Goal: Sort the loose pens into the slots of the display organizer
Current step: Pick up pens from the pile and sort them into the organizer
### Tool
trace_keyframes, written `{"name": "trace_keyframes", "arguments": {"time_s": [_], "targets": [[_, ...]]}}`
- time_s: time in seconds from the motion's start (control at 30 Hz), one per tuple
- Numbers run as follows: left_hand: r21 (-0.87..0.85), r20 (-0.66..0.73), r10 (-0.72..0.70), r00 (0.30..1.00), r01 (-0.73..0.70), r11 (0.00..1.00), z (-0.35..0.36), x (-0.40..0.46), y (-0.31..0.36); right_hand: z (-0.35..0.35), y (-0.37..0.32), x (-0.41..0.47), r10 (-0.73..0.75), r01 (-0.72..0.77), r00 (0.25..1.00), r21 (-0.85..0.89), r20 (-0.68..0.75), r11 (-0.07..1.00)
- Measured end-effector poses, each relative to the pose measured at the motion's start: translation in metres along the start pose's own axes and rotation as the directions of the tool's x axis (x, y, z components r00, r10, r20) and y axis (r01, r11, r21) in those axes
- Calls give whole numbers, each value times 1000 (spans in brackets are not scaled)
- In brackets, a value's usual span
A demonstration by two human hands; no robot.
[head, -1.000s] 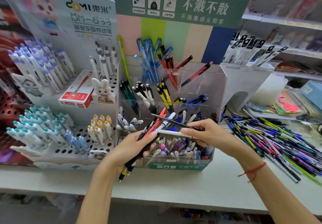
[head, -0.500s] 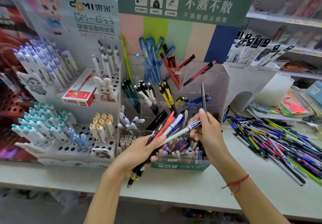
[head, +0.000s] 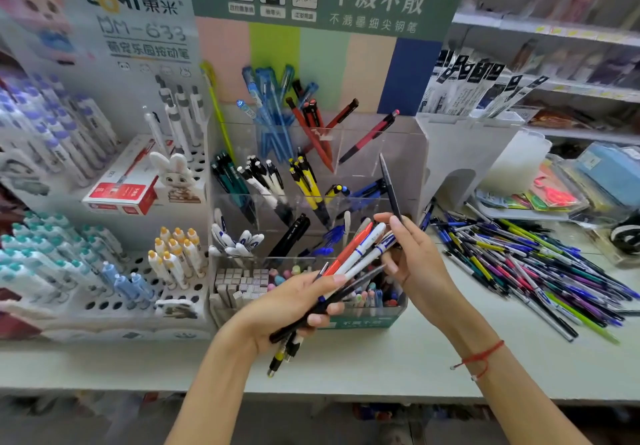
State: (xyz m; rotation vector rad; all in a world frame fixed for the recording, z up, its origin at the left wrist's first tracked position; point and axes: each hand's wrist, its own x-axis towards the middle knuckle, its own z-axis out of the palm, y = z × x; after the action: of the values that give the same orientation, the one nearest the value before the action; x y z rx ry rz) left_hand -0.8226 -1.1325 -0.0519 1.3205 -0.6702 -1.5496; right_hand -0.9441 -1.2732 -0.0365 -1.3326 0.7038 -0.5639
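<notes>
Pale bench [head: 398, 368] fronts a clear acrylic organizer [head: 401, 154]; left hand [head: 294, 306] grips a fanned plastic pen bundle [head: 349, 261], right hand [head: 415, 264] pinches a slim dark pen [head: 389, 185] upright.

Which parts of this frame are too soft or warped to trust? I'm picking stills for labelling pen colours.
Head view: wide-angle bending bows the counter edge and leans the shelves; the white pen display at the left and the far shelves are soft; the left hand, right hand, clear organizer and loose pen pile are sharp enough; lighting is even, without harsh glare.
</notes>
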Motion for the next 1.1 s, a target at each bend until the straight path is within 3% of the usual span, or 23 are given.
{"name": "trace_keyframes", "arguments": {"time_s": [0.13,0.3,0.5,0.57,0.67,0.77,0.83,0.93,1.1], "targets": [[-23,49,-42,998,43,999,3,6,2,-5,-8,1,-64,65,998,-233,12,970],[-2,63,-66,996,66,998,4,8,6,-8,-7,0,-152,150,988,-358,24,921],[-68,-17,3,1000,-4,998,-2,5,2,-22,-6,12,-165,133,959,-151,-231,980],[-96,-76,27,997,-34,995,-10,1,0,-27,-11,14,-254,203,919,-189,-303,961],[-131,-204,55,977,-83,988,-19,-6,-4,-30,-14,21,-493,360,804,-387,-333,849],[-133,-282,63,957,-104,986,-27,-13,-5,-28,-5,31,-665,414,714,-634,-219,654],[-143,-310,66,948,-115,983,-31,-16,-5,-23,3,36,-691,425,714,-717,-109,552],[-178,-334,60,941,-125,976,-36,-19,-7,-14,14,45,-683,464,731,-741,10,486],[-222,-361,33,932,-121,968,-35,-18,-8,-7,26,58,-760,525,637,-795,130,304]]}}
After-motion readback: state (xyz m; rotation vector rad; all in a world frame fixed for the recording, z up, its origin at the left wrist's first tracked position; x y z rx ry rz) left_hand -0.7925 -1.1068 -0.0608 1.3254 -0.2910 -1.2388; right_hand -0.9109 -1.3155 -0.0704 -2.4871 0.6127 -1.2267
